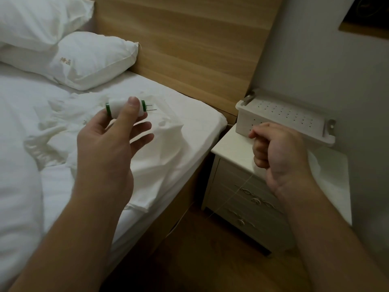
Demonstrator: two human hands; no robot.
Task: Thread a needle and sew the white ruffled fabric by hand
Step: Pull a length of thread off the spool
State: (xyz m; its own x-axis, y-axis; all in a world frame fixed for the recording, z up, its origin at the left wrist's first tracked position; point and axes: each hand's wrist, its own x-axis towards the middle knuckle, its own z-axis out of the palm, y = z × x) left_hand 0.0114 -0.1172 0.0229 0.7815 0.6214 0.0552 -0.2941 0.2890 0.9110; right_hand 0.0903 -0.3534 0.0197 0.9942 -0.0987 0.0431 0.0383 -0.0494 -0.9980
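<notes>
My left hand [113, 140] holds a spool of white thread [124, 109] with green rims above the bed, pinched between thumb and fingers. Two thin needles [151, 108] stick out of the spool's right end. My right hand [277, 150] hovers over the bedside table with its fingers curled; a thin thread [233, 197] seems to run down from it across the drawers. The white ruffled fabric [48, 148] lies crumpled on the bed to the left of my left hand.
A bed with white sheets [189, 127] and two pillows [90, 60] fills the left. A wooden headboard [200, 45] stands behind. A white bedside table [231, 142] with drawers carries a perforated white box [284, 121]. Wooden floor [200, 260] lies below.
</notes>
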